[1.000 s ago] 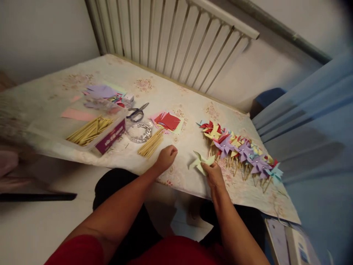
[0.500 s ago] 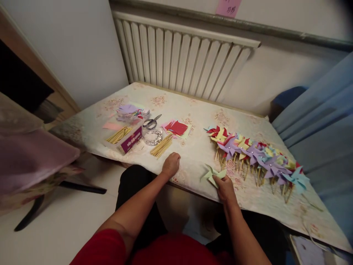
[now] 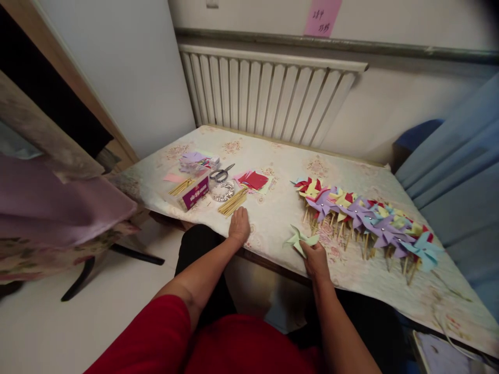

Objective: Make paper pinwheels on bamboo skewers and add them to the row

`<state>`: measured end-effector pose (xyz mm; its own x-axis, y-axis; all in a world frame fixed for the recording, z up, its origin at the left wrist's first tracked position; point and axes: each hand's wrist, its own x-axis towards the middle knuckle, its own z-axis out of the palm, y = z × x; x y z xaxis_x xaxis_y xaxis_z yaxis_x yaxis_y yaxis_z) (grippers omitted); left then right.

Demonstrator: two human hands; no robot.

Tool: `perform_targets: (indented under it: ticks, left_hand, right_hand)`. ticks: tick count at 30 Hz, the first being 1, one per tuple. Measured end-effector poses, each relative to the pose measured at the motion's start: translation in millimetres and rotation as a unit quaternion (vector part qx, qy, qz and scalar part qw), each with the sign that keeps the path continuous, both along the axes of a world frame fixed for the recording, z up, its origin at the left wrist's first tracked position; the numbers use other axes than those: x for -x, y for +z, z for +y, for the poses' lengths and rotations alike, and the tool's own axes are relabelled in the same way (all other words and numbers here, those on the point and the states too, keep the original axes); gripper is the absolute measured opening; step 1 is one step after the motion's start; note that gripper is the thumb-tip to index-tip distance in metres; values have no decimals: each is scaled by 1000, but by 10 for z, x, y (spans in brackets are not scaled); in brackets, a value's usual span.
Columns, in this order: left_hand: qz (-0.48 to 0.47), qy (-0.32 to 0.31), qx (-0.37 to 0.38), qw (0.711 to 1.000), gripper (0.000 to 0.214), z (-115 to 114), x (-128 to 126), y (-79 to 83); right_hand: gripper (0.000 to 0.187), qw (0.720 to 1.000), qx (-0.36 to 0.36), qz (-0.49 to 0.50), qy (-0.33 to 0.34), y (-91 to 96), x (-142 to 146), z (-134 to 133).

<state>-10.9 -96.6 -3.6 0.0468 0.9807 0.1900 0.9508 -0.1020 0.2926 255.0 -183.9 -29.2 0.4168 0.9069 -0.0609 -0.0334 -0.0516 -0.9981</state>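
Note:
My right hand (image 3: 316,259) pinches a pale green paper pinwheel (image 3: 299,240) by one of its blades, just above the table's front edge. My left hand (image 3: 239,227) reaches over the cloth, fingers stretched forward and close together. Its fingertips are close to the ends of a bundle of thin wooden sticks (image 3: 233,202); whether they touch is unclear. Behind the bundle stands a clear round dish of silvery beads or pins (image 3: 222,192). A pile of coloured paper squares (image 3: 254,181) lies just beyond, with red on top.
Finished pinwheels on sticks (image 3: 358,213) lie in a long row at the right. Scissors (image 3: 222,173), a purple-labelled box (image 3: 195,192) with sticks and lilac paper pieces (image 3: 193,157) sit at the left. A radiator (image 3: 268,96) runs behind the flower-patterned table (image 3: 288,161).
My left hand has gone from a closed fist to stretched fingers nearer the sticks. My right hand keeps its hold on the green pinwheel. The whole view has shifted slightly.

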Motion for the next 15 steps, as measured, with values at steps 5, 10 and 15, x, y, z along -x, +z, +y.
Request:
perform_targets:
  ticks: [5, 10, 15]
  left_hand:
    - [-3, 65, 0, 998, 47, 0, -56, 42]
    - [10, 75, -4, 997, 39, 5, -74, 64]
    - [10, 75, -2, 997, 36, 21, -76, 88]
  right_hand:
    - [42, 1000, 17, -2, 3, 64, 10, -12]
    - [40, 1000, 16, -10, 0, 90, 24, -6]
    - [33, 1000, 20, -2, -5, 105, 36, 6]
